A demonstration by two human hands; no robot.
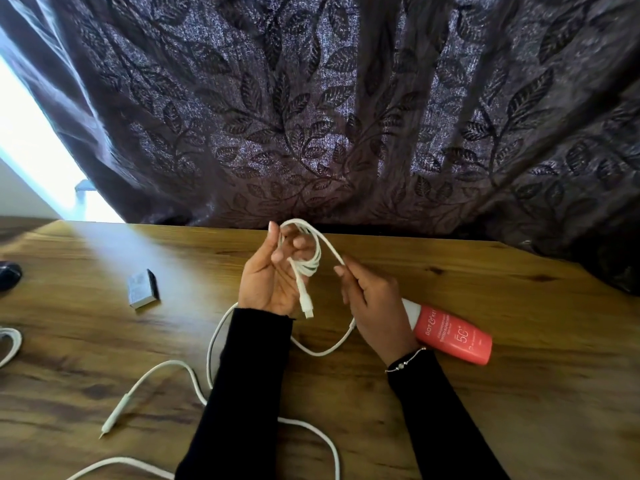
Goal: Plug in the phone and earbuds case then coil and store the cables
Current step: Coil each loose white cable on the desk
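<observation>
Coiling under way: left hand (pixel 268 271) grips several loops of white cable (pixel 308 261); right hand (pixel 367 296) pinches the feeding strand. A second cable (pixel 166 367) lies uncoiled on the table (pixel 485 393). Phone and earbuds case apparently out of view.

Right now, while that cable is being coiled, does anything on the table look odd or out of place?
Yes, mildly: a red tube lies on its side beside the right hand, unrelated to charging. A second cable sprawls uncoiled across the table. Nothing looks spilled or damaged.
</observation>
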